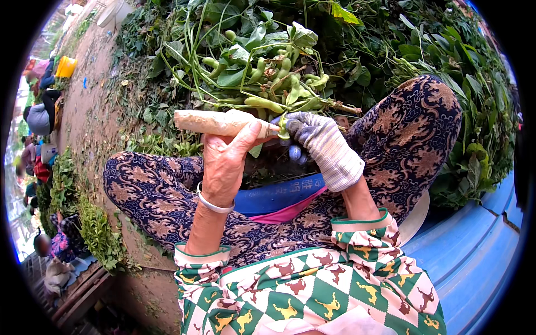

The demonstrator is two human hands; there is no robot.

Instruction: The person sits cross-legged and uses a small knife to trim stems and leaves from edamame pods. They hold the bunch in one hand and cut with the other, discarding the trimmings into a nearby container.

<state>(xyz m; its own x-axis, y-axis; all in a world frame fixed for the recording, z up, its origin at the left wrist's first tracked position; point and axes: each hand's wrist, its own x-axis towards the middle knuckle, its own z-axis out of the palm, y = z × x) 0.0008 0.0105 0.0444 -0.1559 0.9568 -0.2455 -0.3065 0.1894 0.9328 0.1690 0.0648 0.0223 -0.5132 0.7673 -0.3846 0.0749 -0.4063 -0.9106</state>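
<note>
My bare left hand (228, 157), with a pale bangle (215, 205) at the wrist, grips a thick, pale, cylindrical piece (205, 122). It tapers at its right end; I cannot tell whether it is wood or something else. At that tip, my right hand (316, 140), in a striped knit glove with blue-grey fingers, pinches a small green pod (283, 130). Just beyond both hands lies a bunch of soybean plants (289, 81) with plump green pods, stems and leaves. The undersides of my right fingers are partly hidden.
A blue container or sheet (276, 197) bearing writing and pink cloth (289, 211) lie between my legs. Piled green plants (452, 63) spread ahead and right, beside blue ridged material (465, 251). Several people, a yellow bucket (66, 67) and a white bucket (115, 13) are left.
</note>
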